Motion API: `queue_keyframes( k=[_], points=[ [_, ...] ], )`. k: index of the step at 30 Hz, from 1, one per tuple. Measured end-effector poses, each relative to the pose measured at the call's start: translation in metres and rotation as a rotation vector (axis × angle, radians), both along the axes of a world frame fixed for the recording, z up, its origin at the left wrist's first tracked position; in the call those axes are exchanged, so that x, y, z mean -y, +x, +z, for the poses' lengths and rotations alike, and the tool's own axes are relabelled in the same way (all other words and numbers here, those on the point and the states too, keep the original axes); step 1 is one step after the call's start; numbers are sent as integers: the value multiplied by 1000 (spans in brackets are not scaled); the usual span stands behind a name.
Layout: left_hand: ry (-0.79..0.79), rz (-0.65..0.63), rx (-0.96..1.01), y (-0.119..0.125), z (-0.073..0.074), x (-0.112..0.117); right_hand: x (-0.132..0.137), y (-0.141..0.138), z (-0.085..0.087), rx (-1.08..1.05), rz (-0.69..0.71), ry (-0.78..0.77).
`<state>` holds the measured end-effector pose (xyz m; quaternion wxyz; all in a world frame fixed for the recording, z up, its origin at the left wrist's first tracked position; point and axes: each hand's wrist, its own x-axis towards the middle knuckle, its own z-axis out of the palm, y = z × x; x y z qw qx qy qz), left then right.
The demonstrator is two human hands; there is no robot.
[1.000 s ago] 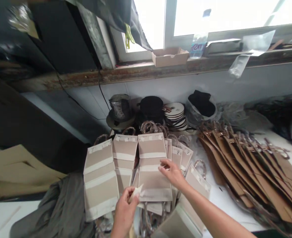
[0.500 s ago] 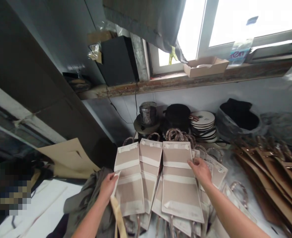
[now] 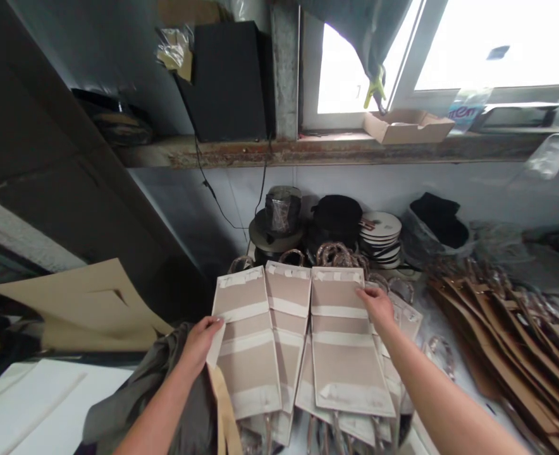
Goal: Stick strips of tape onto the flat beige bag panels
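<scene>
Several flat beige bag panels with pale cross bands lie fanned out before me, with plastic-wrapped handles [image 3: 334, 254] at their ends. My left hand [image 3: 198, 344] is closed, its fingertips pinching a pale edge at the side of the left bag panel [image 3: 251, 363]. A yellowish strip [image 3: 225, 411] hangs just below those fingers. On the other side, my right hand [image 3: 378, 306] pinches the upper right edge of the right bag panel [image 3: 350, 366] between thumb and fingers. Between these two sits another bag panel [image 3: 289, 294], partly overlapped and untouched.
Brown bag pieces [image 3: 502, 354] stand in a row at the right. Behind are white reels [image 3: 381, 237] and black rolls [image 3: 336, 215]. Grey cloth [image 3: 165, 398] and a tan sheet [image 3: 94, 309] lie left. A ledge [image 3: 222, 151] runs above, holding an open carton [image 3: 410, 129].
The camera view has turned somewhat to the left and levelled. Both hands keep their grip on the panel edges, and the panels lie nearly as before.
</scene>
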<state>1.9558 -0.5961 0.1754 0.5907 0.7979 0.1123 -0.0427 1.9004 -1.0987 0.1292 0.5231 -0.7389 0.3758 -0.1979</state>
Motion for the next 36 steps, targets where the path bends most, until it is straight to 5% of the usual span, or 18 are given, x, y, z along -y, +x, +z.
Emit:
queue_keyframes(
  k=[11,18,22,24,27,32,36],
  points=[
    [-415,-8,-25,-19,32,-5,-28,-31,33,94,275,234],
    [-437,-97,-86,-31,45,-10,8,-68,113,319,225,605],
    [-322,-197,-23,-29,58,18,-24,-50,142,361,312,670],
    [-220,-226,79,-30,64,33,-61,-28,134,345,389,705],
    [-104,-313,194,-28,62,49,-115,4,97,283,433,780],
    [2,-327,167,-5,22,60,-166,18,23,162,230,631],
    [-10,-226,186,10,2,66,-194,9,6,192,225,644]
  ],
)
